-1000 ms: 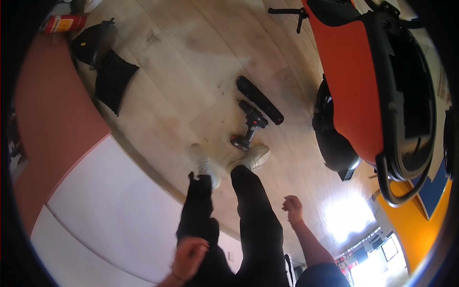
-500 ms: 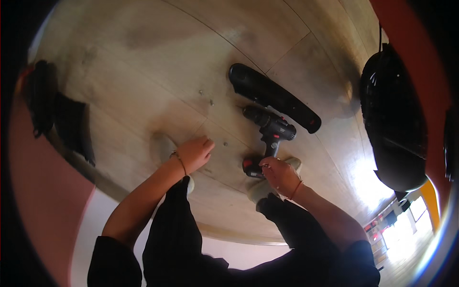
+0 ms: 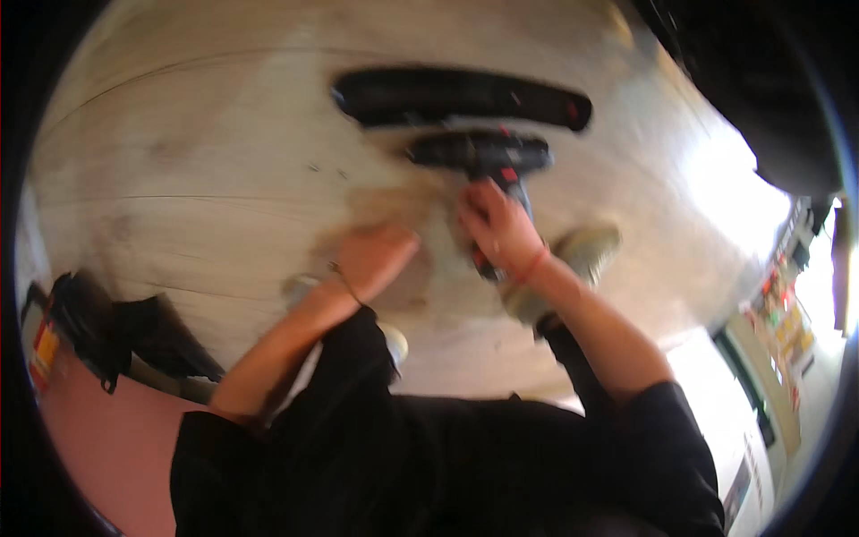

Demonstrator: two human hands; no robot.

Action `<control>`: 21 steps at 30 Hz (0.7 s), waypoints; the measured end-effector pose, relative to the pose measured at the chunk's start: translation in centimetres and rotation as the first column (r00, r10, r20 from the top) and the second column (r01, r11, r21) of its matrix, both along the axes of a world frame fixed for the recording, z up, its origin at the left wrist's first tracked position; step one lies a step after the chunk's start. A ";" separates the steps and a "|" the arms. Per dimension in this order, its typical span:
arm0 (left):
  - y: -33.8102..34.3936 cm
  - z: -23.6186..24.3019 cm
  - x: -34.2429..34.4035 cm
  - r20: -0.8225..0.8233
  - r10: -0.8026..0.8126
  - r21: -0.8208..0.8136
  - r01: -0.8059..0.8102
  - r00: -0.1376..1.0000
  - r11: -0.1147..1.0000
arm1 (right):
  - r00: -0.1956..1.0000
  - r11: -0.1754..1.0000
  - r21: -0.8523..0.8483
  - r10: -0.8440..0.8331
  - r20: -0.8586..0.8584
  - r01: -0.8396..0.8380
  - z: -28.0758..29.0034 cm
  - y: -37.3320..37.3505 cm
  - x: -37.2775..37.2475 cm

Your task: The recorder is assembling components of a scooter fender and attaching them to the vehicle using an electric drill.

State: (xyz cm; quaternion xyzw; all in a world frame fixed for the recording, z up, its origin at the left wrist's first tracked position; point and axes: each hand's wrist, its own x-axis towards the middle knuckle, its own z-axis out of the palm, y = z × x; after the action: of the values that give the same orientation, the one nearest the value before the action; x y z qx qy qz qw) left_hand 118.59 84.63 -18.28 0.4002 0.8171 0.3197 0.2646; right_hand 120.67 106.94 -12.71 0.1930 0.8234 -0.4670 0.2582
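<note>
A black cordless drill (image 3: 456, 150) with red accents lies on the pale floor. My right hand (image 3: 503, 231) is at its handle with the fingers curled round it, partly hiding the grip and the battery base. Just beyond the drill is a long black plastic piece (image 3: 456, 97), rounded at its ends, like a mudguard. My left hand (image 3: 376, 259) hovers low over the floor to the left of the drill. Its fingers are curled in and blurred, so whatever they may hold is hidden. Two small screw-like bits (image 3: 313, 167) lie farther off on the floor.
My shoe (image 3: 591, 255) stands on the floor close to my right wrist. Black parts (image 3: 152, 336) lie at the left edge by a pink surface (image 3: 134, 438). A large dark glossy object (image 3: 743, 98) fills the upper right.
My head view has turned and blurred. My right hand has gone from beside the drill's battery base up to its handle. My left hand stays curled near the floor.
</note>
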 end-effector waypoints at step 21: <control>-4.7 9.7 -3.4 0.916 0.046 -0.365 -0.781 -0.398 0.507 | 1.000 0.996 -0.092 0.011 0.019 -0.009 -1.1 -6.4 -0.6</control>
State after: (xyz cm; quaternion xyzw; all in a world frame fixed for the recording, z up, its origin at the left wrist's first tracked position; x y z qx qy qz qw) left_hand 115.15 79.93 -8.62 -0.3161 0.2949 0.7646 0.4780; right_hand 120.03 100.55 -13.83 0.1812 0.7994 -0.5014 0.2769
